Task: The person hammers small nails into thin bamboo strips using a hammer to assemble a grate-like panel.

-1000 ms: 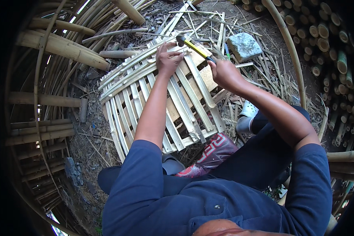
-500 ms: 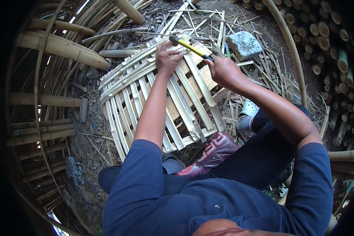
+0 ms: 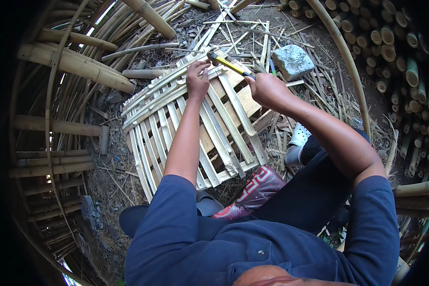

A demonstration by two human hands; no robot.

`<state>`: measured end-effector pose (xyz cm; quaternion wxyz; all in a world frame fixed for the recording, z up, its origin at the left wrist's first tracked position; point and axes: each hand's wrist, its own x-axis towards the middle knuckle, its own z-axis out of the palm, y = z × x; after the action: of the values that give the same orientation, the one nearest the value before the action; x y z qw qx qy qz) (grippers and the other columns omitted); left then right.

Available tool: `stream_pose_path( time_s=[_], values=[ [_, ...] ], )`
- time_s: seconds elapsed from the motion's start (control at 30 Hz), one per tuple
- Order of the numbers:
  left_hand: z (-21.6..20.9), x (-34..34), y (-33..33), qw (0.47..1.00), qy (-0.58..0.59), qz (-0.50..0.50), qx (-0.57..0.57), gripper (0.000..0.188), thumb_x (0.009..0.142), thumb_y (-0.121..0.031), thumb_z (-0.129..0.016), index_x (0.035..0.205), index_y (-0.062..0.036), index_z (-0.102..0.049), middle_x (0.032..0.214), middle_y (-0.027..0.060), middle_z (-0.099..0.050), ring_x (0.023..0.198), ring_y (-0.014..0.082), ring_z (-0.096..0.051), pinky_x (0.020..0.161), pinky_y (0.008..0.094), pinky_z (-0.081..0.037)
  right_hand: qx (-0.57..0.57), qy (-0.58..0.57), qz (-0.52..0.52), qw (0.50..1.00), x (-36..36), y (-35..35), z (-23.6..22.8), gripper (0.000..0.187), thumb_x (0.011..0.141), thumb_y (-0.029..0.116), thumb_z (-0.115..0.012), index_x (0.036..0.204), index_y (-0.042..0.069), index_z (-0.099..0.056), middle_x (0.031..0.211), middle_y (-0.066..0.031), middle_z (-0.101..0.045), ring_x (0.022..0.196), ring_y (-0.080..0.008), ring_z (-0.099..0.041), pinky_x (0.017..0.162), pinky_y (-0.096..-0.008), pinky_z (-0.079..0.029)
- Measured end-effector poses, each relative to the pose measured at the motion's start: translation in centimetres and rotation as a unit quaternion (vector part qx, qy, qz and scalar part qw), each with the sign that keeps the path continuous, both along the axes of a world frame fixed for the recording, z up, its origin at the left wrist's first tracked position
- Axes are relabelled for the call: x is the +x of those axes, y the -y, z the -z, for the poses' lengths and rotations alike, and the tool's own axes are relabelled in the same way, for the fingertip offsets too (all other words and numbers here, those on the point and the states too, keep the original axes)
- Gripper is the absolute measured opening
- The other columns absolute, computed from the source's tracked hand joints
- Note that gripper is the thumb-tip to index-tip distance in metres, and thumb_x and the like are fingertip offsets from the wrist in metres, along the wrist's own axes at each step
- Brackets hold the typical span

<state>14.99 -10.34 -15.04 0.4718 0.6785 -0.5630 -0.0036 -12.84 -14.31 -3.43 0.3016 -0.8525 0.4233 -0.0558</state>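
My right hand (image 3: 269, 90) is closed around the handle of a hammer (image 3: 234, 67), which has a yellow and black handle and a dark head. The hammer's head is close beside the fingers of my left hand (image 3: 198, 78). That hand rests at the far edge of a slatted bamboo panel (image 3: 206, 143), its fingers bent and drawn together over the crosswise strips. Whatever they pinch is too small to make out. Split bamboo slats run lengthwise across the panel, and a flat wooden board (image 3: 245, 97) shows through the gaps beneath.
A pale stone block (image 3: 293, 62) lies beyond my right hand among bamboo scraps. Cut bamboo poles (image 3: 388, 52) are stacked at the right. Bamboo poles (image 3: 76, 69) form a frame on the left. A red printed sack (image 3: 260, 188) lies by my legs.
The hammer and my right hand have shifted slightly left and down. My left hand's fingers are drawn in more, and the whole view has moved a little.
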Motion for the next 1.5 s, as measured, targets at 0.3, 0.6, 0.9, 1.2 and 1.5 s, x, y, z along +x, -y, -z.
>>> stream_pose_path(
  time_s=[0.3, 0.6, 0.9, 1.2, 1.5],
  values=[
    [-1.5, -0.4, 1.1, 0.964, 0.171, -0.086, 0.183, 0.021, 0.091, -0.01, -0.067, 0.112, -0.011, -0.072, 0.135, 0.0105, -0.061, 0.146, 0.0335, -0.041, 0.122, 0.0689, -0.008, 0.023, -0.008, 0.013, 1.0, -0.6, 0.7, -0.7, 0.055, 0.108, 0.039, -0.046, 0.094, -0.007, -0.072, 0.091, -0.0302, -0.071, 0.084, -0.0473, -0.07, 0.077, -0.0551, -0.054],
    [0.3, 1.9, 1.0, 0.877, 0.33, -0.123, 0.328, 0.063, 0.105, -0.038, -0.032, 0.164, -0.0163, -0.023, 0.171, 0.0084, -0.022, 0.158, 0.0274, -0.019, 0.126, 0.0625, 0.002, 0.025, 0.009, -0.01, 1.0, -0.2, 1.0, 1.3, 0.057, 0.108, 0.038, -0.046, 0.088, -0.01, -0.07, 0.082, -0.0314, -0.069, 0.079, -0.0484, -0.069, 0.074, -0.0561, -0.053],
    [-0.7, 1.7, 0.1, 0.885, 0.316, -0.133, 0.315, 0.057, 0.107, -0.032, -0.033, 0.162, -0.0184, -0.03, 0.168, 0.0087, -0.028, 0.155, 0.0286, -0.026, 0.126, 0.0613, -0.008, -0.009, 0.0, -0.023, 1.0, 0.7, -0.1, 2.1, 0.057, 0.107, 0.037, -0.048, 0.082, -0.009, -0.07, 0.079, -0.0311, -0.069, 0.073, -0.0483, -0.068, 0.07, -0.056, -0.053],
    [-0.9, 1.4, 0.3, 0.896, 0.284, -0.124, 0.317, 0.059, 0.105, -0.034, -0.033, 0.163, -0.0196, -0.03, 0.169, 0.007, -0.027, 0.156, 0.0271, -0.023, 0.126, 0.0573, -0.012, -0.01, -0.029, -0.021, 0.999, 0.7, -0.3, 1.6, 0.057, 0.108, 0.036, -0.047, 0.081, -0.009, -0.069, 0.078, -0.0307, -0.069, 0.074, -0.0484, -0.069, 0.07, -0.0565, -0.053],
    [-0.8, 1.2, 0.2, 0.897, 0.286, -0.127, 0.311, 0.059, 0.105, -0.034, -0.034, 0.162, -0.0198, -0.031, 0.17, 0.0071, -0.027, 0.156, 0.0271, -0.023, 0.126, 0.0561, -0.012, -0.023, -0.004, -0.015, 1.0, 0.6, -0.5, 2.2, 0.053, 0.108, 0.035, -0.048, 0.082, -0.008, -0.066, 0.072, -0.0316, -0.065, 0.072, -0.0506, -0.066, 0.07, -0.0574, -0.051]
  ],
)
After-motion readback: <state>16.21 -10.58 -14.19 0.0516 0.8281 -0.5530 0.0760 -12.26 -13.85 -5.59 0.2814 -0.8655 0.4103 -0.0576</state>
